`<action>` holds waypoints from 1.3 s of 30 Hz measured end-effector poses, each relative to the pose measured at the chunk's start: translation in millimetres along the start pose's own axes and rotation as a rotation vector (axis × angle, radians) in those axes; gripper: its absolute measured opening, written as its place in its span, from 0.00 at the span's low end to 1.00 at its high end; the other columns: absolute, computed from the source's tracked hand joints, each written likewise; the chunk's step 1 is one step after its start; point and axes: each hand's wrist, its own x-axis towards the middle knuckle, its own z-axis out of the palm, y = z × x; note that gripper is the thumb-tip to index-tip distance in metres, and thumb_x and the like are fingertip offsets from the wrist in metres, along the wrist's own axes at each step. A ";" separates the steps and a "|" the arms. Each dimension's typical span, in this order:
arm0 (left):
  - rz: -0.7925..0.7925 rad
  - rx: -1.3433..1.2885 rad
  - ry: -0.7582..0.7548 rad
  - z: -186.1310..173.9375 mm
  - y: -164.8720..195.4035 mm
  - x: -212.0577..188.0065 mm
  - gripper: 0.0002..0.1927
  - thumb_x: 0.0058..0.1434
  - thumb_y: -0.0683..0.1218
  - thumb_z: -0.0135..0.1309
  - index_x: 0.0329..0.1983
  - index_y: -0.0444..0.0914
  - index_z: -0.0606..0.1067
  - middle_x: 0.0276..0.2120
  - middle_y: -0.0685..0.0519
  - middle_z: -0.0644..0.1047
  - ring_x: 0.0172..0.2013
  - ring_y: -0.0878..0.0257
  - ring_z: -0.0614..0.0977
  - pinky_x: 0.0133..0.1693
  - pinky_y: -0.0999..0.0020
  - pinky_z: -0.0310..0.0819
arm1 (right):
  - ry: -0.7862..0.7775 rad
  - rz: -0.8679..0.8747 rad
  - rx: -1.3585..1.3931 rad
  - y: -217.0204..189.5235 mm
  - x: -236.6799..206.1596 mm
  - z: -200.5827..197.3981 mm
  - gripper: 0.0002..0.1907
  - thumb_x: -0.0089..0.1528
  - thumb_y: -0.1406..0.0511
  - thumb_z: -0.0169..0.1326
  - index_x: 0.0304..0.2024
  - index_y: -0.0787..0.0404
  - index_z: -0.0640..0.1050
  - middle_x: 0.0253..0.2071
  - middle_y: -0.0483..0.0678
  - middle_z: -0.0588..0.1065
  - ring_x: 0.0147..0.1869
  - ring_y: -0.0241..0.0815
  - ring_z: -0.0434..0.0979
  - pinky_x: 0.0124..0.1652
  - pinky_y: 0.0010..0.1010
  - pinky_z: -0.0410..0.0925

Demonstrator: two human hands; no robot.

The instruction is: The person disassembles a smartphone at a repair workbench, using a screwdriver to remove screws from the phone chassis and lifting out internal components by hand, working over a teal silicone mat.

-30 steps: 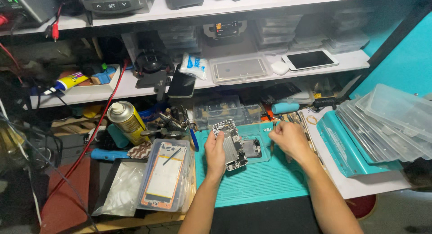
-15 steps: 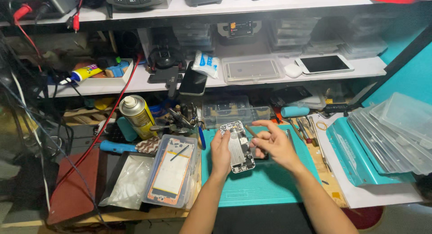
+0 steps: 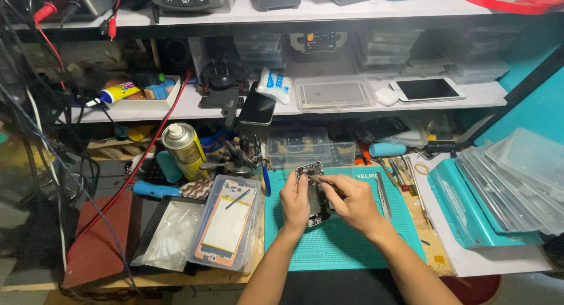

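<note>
An opened phone body [image 3: 309,171] with bare inner parts lies on the teal work mat [image 3: 341,246] in front of me. My left hand [image 3: 295,200] grips its left edge and holds it steady. My right hand [image 3: 348,200] is closed over the phone's right side and pinches a thin metal tool [image 3: 320,180] whose tip points into the upper part of the phone. Most of the phone's lower half is hidden under both hands.
Left of the mat lie a clear tray with a phone frame [image 3: 229,223], a black tray with a plastic bag [image 3: 170,234] and a yellow spray can [image 3: 183,149]. Stacked clear boxes [image 3: 517,182] sit at right. A clear parts organiser [image 3: 308,146], tweezers [image 3: 382,193] and shelves stand behind.
My right hand came in from the right side of the mat onto the phone and now works a thin tool at its top. The view has moved closer.
</note>
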 end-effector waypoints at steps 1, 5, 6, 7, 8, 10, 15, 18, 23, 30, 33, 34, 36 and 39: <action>-0.001 -0.013 -0.007 -0.4 2.5 -0.2 0.09 0.73 0.43 0.45 0.44 0.32 0.74 0.32 0.53 0.81 0.33 0.71 0.78 0.35 0.72 0.73 | 0.004 -0.006 0.010 -1.2 0.4 0.0 0.09 0.61 0.69 0.59 0.43 0.65 0.82 0.32 0.52 0.80 0.30 0.42 0.81 0.30 0.30 0.71; 0.028 0.003 0.002 -0.7 6.1 0.0 0.09 0.73 0.43 0.46 0.44 0.32 0.74 0.32 0.53 0.81 0.34 0.71 0.78 0.36 0.72 0.73 | 0.008 0.015 0.032 -3.5 1.2 0.8 0.08 0.61 0.69 0.58 0.43 0.65 0.82 0.31 0.51 0.80 0.28 0.41 0.80 0.28 0.29 0.71; 0.024 -0.006 0.001 -0.9 5.8 0.0 0.10 0.73 0.43 0.46 0.44 0.32 0.75 0.33 0.53 0.81 0.34 0.71 0.78 0.36 0.72 0.73 | 0.007 0.032 0.031 -3.7 1.0 0.9 0.08 0.61 0.69 0.58 0.43 0.65 0.82 0.30 0.51 0.80 0.27 0.41 0.80 0.28 0.29 0.70; 0.021 -0.016 0.000 -0.8 5.3 0.2 0.10 0.73 0.43 0.45 0.44 0.32 0.75 0.33 0.53 0.81 0.34 0.72 0.77 0.36 0.73 0.73 | 0.008 0.025 0.029 -3.7 1.1 0.9 0.08 0.62 0.69 0.58 0.43 0.65 0.82 0.31 0.51 0.80 0.28 0.41 0.80 0.28 0.29 0.70; 0.017 -0.025 -0.004 -0.8 4.7 0.1 0.10 0.73 0.43 0.45 0.44 0.32 0.74 0.33 0.53 0.81 0.34 0.72 0.77 0.36 0.72 0.73 | 0.010 0.019 0.026 -3.6 1.2 0.7 0.08 0.62 0.69 0.58 0.43 0.65 0.82 0.31 0.51 0.80 0.28 0.41 0.80 0.28 0.29 0.70; 0.011 -0.044 -0.012 -0.9 4.0 0.2 0.10 0.73 0.43 0.46 0.44 0.31 0.74 0.33 0.52 0.81 0.34 0.71 0.77 0.36 0.72 0.73 | 0.009 0.021 0.027 -3.6 1.4 0.4 0.08 0.62 0.69 0.58 0.43 0.65 0.82 0.30 0.51 0.80 0.28 0.41 0.80 0.28 0.29 0.70; 0.038 -0.002 -0.010 0.1 6.6 -1.0 0.10 0.72 0.42 0.45 0.46 0.32 0.75 0.34 0.52 0.82 0.34 0.71 0.79 0.37 0.71 0.75 | -0.012 0.084 0.040 -4.4 2.3 -1.7 0.08 0.61 0.69 0.58 0.43 0.65 0.82 0.28 0.50 0.79 0.25 0.39 0.78 0.26 0.29 0.68; 0.061 0.084 0.000 -0.5 10.3 -1.6 0.10 0.72 0.43 0.46 0.46 0.32 0.75 0.31 0.51 0.82 0.32 0.69 0.80 0.35 0.70 0.75 | -0.008 0.092 0.067 -4.9 2.4 -2.6 0.08 0.61 0.69 0.58 0.42 0.65 0.82 0.29 0.50 0.79 0.23 0.39 0.77 0.25 0.28 0.68; 0.076 0.078 0.004 -0.9 14.1 -1.6 0.10 0.72 0.43 0.46 0.46 0.32 0.75 0.31 0.50 0.82 0.32 0.69 0.80 0.35 0.69 0.75 | 0.004 0.041 0.051 -5.4 1.2 -2.5 0.08 0.62 0.69 0.59 0.43 0.65 0.82 0.30 0.49 0.80 0.26 0.37 0.78 0.26 0.27 0.69; 0.035 0.076 0.005 -2.9 12.8 -2.0 0.09 0.72 0.43 0.46 0.45 0.32 0.75 0.30 0.50 0.82 0.31 0.69 0.79 0.34 0.69 0.74 | -0.012 0.091 0.045 -6.4 1.4 0.0 0.08 0.62 0.69 0.59 0.42 0.65 0.82 0.30 0.49 0.80 0.25 0.36 0.77 0.26 0.26 0.69; 0.048 0.061 0.002 -2.6 12.6 -2.0 0.09 0.72 0.42 0.46 0.45 0.32 0.75 0.30 0.49 0.81 0.30 0.68 0.78 0.33 0.68 0.74 | -0.009 0.112 0.064 -5.4 0.2 0.4 0.08 0.62 0.69 0.58 0.43 0.65 0.82 0.31 0.50 0.81 0.25 0.35 0.78 0.26 0.26 0.69; 0.055 0.056 0.000 -2.4 13.2 -2.2 0.09 0.72 0.42 0.46 0.45 0.32 0.75 0.30 0.48 0.81 0.30 0.68 0.78 0.33 0.68 0.73 | -0.008 0.123 0.075 -4.7 -0.3 0.6 0.08 0.61 0.69 0.58 0.43 0.66 0.82 0.30 0.49 0.81 0.25 0.33 0.78 0.26 0.25 0.69; 0.093 0.156 0.007 -2.7 16.2 -3.6 0.09 0.72 0.42 0.46 0.45 0.32 0.75 0.28 0.47 0.81 0.28 0.64 0.81 0.32 0.67 0.74 | -0.004 0.144 0.098 -2.6 -0.9 0.4 0.09 0.61 0.68 0.59 0.43 0.66 0.82 0.30 0.48 0.81 0.25 0.30 0.78 0.26 0.23 0.69; 0.208 0.276 0.024 -2.1 24.0 -7.8 0.11 0.71 0.40 0.46 0.52 0.32 0.75 0.29 0.45 0.81 0.27 0.59 0.83 0.31 0.65 0.75 | -0.031 0.329 0.209 0.2 -0.5 -2.1 0.10 0.61 0.68 0.60 0.43 0.66 0.84 0.24 0.47 0.81 0.26 0.29 0.73 0.25 0.22 0.66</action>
